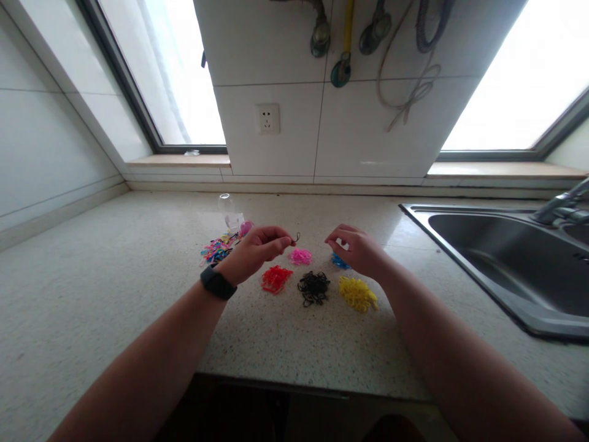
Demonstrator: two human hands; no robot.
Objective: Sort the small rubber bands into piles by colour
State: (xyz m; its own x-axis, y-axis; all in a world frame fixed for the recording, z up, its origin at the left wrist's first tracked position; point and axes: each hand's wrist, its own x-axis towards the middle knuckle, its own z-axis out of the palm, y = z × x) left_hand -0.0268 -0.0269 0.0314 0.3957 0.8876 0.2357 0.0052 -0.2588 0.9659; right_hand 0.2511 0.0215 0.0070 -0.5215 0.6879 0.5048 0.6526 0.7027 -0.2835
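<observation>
Between the thumb and fingertips of my left hand [257, 250] is a small black rubber band [298, 236], sticking out as a thin loop. My right hand [356, 248] hovers over the blue rubber bands [339, 263], partly covering them; its fingers are bent, with a gap to the thumb and nothing visible in it. Pink rubber bands [300, 256] lie between the hands. Nearer to me are separate piles of red rubber bands [276, 280], black rubber bands [313, 288] and yellow rubber bands [357, 294]. Mixed-colour rubber bands [216, 249] lie behind my left wrist.
A clear plastic cup-like container [224, 207] stands behind the mixed pile, by a pink item [246, 228]. A steel sink [506, 258] with a faucet [561, 204] is set into the speckled counter [276, 344] on the right. A tiled wall [276, 67] rises behind.
</observation>
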